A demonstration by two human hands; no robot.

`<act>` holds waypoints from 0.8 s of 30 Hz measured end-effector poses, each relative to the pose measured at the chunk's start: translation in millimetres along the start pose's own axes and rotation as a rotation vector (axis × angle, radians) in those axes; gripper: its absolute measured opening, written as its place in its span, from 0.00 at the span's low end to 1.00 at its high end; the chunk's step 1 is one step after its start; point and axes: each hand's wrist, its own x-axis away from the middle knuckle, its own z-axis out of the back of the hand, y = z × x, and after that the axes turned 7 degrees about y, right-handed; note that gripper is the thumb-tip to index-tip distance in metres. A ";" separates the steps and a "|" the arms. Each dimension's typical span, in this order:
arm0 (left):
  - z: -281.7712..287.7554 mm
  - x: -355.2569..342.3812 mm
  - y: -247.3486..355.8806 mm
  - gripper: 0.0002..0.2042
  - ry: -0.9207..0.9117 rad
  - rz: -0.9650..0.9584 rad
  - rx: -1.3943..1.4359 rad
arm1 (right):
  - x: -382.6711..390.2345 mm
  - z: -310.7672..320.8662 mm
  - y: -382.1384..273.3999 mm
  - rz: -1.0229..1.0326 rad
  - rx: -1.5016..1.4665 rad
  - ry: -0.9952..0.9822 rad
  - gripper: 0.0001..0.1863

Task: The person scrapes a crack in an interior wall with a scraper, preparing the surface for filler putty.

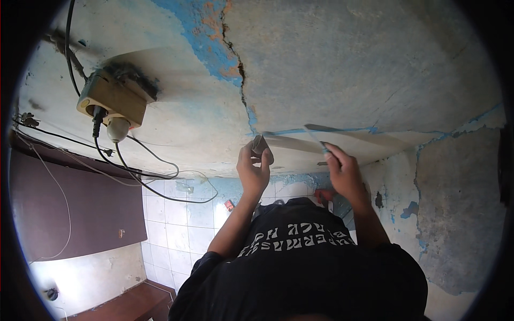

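Note:
My left hand [252,174] is raised close to the wall, its fingers closed around a dark brown flat piece [265,151] with a greyish patch near its top. The exact kind of that piece cannot be made out. To the right, my right hand [344,170] grips a thin-bladed scraper [317,136] by its handle, with the blade pointing up and left at the wall. In front of both hands the wall [342,69] carries a jagged crack [241,77] running down to a blue strip [292,131]. Shadows of the hands and tools fall on it.
A beige socket box [115,99] with two plugs and hanging black cables [160,175] is on the wall at left. Below it are a purple-brown panel [75,198] and white floor tiles [174,232]. A small red packet [229,205] lies on the floor.

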 end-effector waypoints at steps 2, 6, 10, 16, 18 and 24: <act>-1.5 -2.6 1.6 0.18 0.020 0.003 0.002 | 1.0 -17.5 -4.4 -0.016 0.046 -0.018 0.17; 7.6 -1.2 -2.6 0.17 0.022 0.035 0.009 | 1.9 -19.4 -7.8 0.115 0.051 -0.015 0.17; 13.1 -4.0 -15.1 0.18 0.032 0.046 -0.002 | -4.6 -14.4 -15.7 -0.038 0.057 -0.054 0.17; 20.0 -5.5 -15.9 0.18 0.083 0.114 -0.010 | 3.1 -28.7 -22.9 0.093 0.020 -0.013 0.16; 23.4 -7.1 -15.7 0.18 0.098 0.112 -0.012 | 0.6 -21.1 -34.1 0.025 0.048 -0.009 0.15; 29.5 -19.9 -5.6 0.17 0.099 0.192 -0.030 | -3.0 -43.1 -38.2 0.065 0.148 -0.098 0.16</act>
